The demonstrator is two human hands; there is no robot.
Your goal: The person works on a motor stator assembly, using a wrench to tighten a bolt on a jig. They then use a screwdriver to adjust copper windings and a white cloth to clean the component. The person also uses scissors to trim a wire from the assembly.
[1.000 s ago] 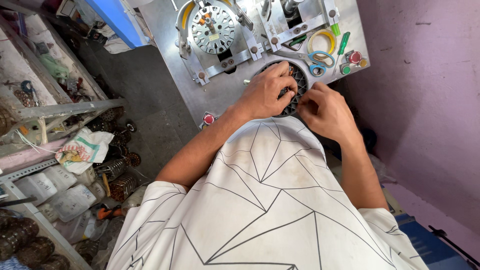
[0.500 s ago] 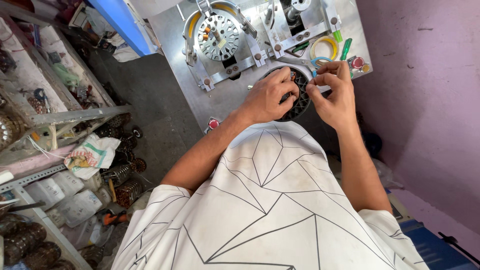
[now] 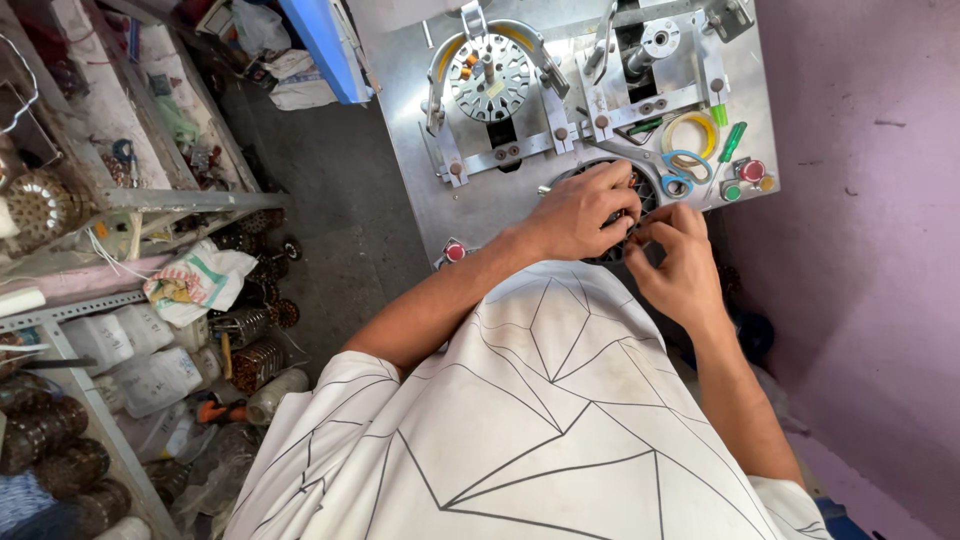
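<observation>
A dark round stator ring point(image 3: 646, 192) with slotted teeth lies on the metal machine plate point(image 3: 420, 200), mostly hidden under my hands. My left hand point(image 3: 580, 212) lies over its left and top part, fingers curled onto the rim. Just below and to the right, my right hand point(image 3: 678, 262) pinches at the ring's near edge with thumb and fingertips. What sits between those fingertips is too small to tell. My white shirt with dark line pattern fills the lower view.
A second round stator point(image 3: 488, 78) sits clamped in a fixture on the plate. A yellow tape roll point(image 3: 693, 133), blue-handled scissors point(image 3: 678, 172), a green screwdriver point(image 3: 732, 142) and red buttons point(image 3: 752, 170) lie at right. Metal shelves point(image 3: 150, 200) with parts stand left, a purple wall point(image 3: 870, 200) right.
My right hand has come down from the ring's upper right rim to its near edge. My left hand stays on the ring. The view has tilted slightly.
</observation>
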